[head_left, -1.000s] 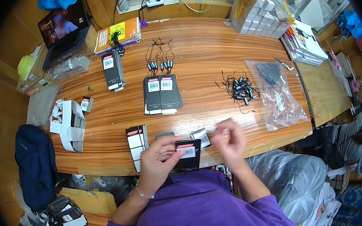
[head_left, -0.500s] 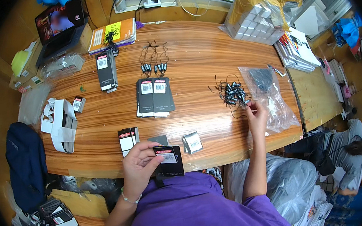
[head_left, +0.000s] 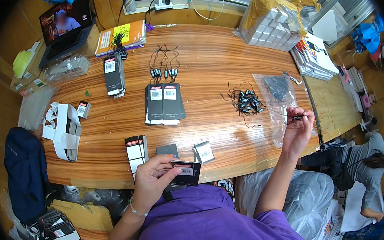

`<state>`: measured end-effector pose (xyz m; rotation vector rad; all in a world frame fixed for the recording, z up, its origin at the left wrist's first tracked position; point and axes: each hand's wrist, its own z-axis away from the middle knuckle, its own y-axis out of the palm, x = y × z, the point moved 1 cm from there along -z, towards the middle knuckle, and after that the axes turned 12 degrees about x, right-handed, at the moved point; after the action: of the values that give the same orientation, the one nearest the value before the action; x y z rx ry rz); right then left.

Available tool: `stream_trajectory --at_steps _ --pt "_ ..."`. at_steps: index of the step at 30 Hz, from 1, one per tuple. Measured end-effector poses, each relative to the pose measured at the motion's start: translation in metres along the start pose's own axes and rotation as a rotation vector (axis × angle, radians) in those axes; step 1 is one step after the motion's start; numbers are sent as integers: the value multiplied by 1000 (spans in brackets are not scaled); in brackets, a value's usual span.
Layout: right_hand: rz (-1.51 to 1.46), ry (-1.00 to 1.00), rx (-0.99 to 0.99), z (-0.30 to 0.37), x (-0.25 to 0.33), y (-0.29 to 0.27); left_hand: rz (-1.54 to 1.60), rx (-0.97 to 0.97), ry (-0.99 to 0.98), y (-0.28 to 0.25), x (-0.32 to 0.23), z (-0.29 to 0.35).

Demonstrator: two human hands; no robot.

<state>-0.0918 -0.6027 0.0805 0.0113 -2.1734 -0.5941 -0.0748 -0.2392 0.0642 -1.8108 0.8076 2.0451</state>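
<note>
My left hand (head_left: 155, 177) is closed on a black hang tag (head_left: 191, 174) with a white barcode sticker, near the table's front edge. At the right, my raised right hand (head_left: 299, 135) pinches a black hang tag string (head_left: 298, 117) by its small plastic lock. A tangled pile of the same strings (head_left: 248, 100) lies to the left of that hand. Beside the left hand are black-and-white tags (head_left: 136, 155), a grey card (head_left: 167, 151) and a small stack of stickered cards (head_left: 204, 152). Farther back, tags with strings (head_left: 164, 105) lie in overlapping rows.
A clear plastic bag (head_left: 277, 88) lies right of the string pile. A roll of white labels (head_left: 66, 134) sits at the left, with another tag stack (head_left: 113, 74) behind. A laptop (head_left: 66, 28), a wrapped block of white boxes (head_left: 269, 24) and a co-worker (head_left: 371, 160) are around the table.
My right hand has moved right from the string pile, lifting one string away. The tag in my left hand has shifted slightly right and tilted. The co-worker's arm has moved.
</note>
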Motion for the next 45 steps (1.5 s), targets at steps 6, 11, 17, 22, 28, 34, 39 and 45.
stream_trajectory --at_steps 6,11,17,22,28,34,39,45 --pt "116 203 5 -1 -2 29 36 45 8 3 -5 -2" --pt "196 296 215 0 -22 79 -49 230 33 18 -25 -30" --pt "131 306 497 -15 -30 135 -267 286 307 34 -47 -86" --pt "131 323 670 -39 -35 156 -258 284 198 31 -57 -105" --pt "-301 531 610 -66 -55 165 -290 185 122 13 -51 -104" --pt "-511 630 700 -83 -78 165 -227 59 143 1 -71 -97" --pt "-649 574 770 -95 -88 151 -255 53 86 -5 -76 -94" --pt "-692 643 534 -101 -90 146 -284 51 89 -7 -77 -95"
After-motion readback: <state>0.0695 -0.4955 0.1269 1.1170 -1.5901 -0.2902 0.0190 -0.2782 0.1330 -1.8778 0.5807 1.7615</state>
